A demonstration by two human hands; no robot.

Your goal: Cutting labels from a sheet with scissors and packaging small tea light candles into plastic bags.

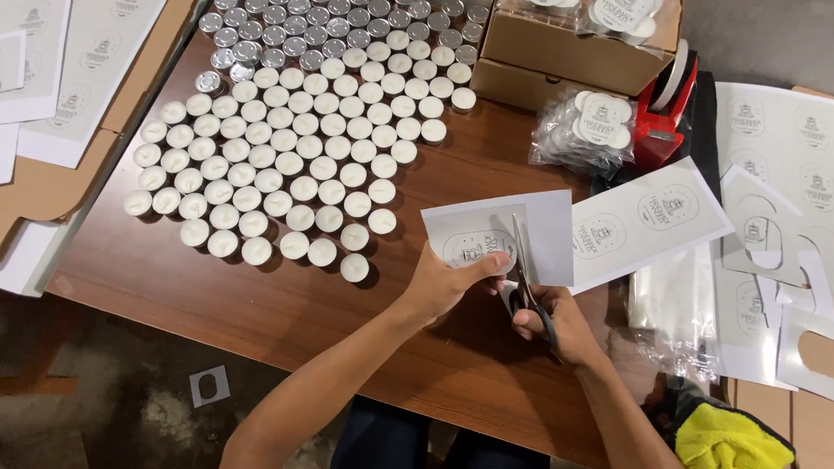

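White label sheet point(501, 231) pinched in the left hand point(443, 284) while the right hand point(554, 320), closed on scissors point(528, 277), cuts partway round an oval label; beyond the grip, uncut labels point(647, 216) remain, trimmed scraps point(807, 327) to the right

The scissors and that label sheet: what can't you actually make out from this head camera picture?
- Scissors: handles hidden inside the right hand.
- Label sheet: lower edge covered by the left hand; print too small.
- Tealight candles: top rows cut off by the frame edge.
- Yellow cloth: cut off at the bottom.
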